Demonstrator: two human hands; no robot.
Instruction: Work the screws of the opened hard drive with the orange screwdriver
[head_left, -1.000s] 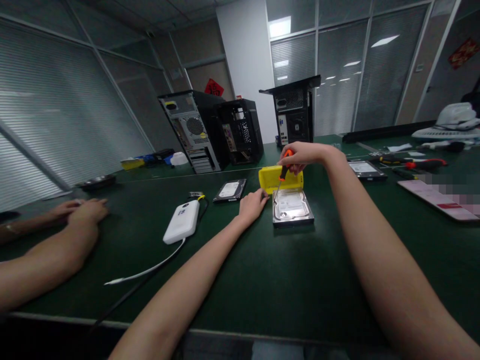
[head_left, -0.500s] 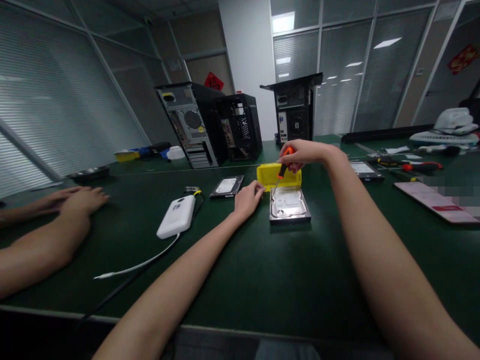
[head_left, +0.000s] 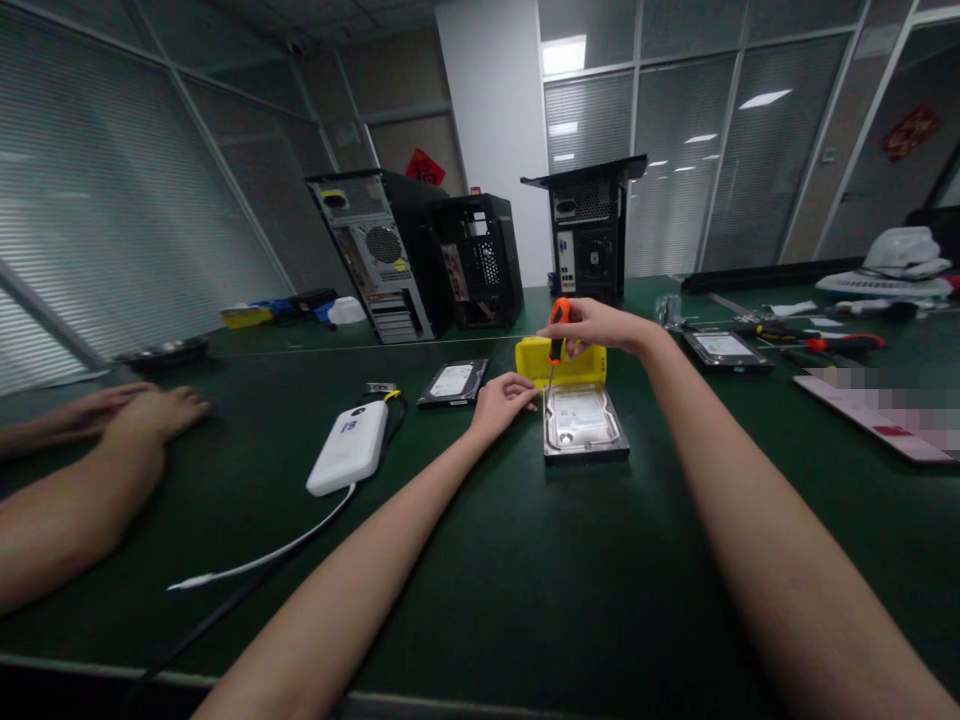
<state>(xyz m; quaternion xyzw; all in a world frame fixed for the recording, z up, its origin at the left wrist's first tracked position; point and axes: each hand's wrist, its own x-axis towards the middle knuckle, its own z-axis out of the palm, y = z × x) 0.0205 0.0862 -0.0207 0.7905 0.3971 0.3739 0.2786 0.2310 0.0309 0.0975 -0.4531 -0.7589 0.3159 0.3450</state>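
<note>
A silver hard drive (head_left: pixel 583 425) lies flat on the green table, in front of an open yellow case (head_left: pixel 574 362). My right hand (head_left: pixel 589 325) grips an orange and black screwdriver (head_left: pixel 556 335) by its handle. The shaft points down, its tip at the drive's far left corner. My left hand (head_left: pixel 501 405) rests beside the drive's left edge with fingers curled together. Its fingertips are close to that corner; whether they pinch anything is too small to tell. Behind my left hand is a second hard drive (head_left: pixel 453 382).
A white power bank (head_left: pixel 349 448) with a cable lies left. Another person's hands (head_left: pixel 161 412) rest at far left. Computer cases (head_left: pixel 375 250) stand at the back. A third hard drive (head_left: pixel 724 350), red-handled pliers (head_left: pixel 847 343) and a pink phone (head_left: pixel 874 410) are right.
The screwdriver has become more upright and its handle has shifted left in my right hand. My left hand has moved slightly toward the drive's corner. The camera view has shifted a little.
</note>
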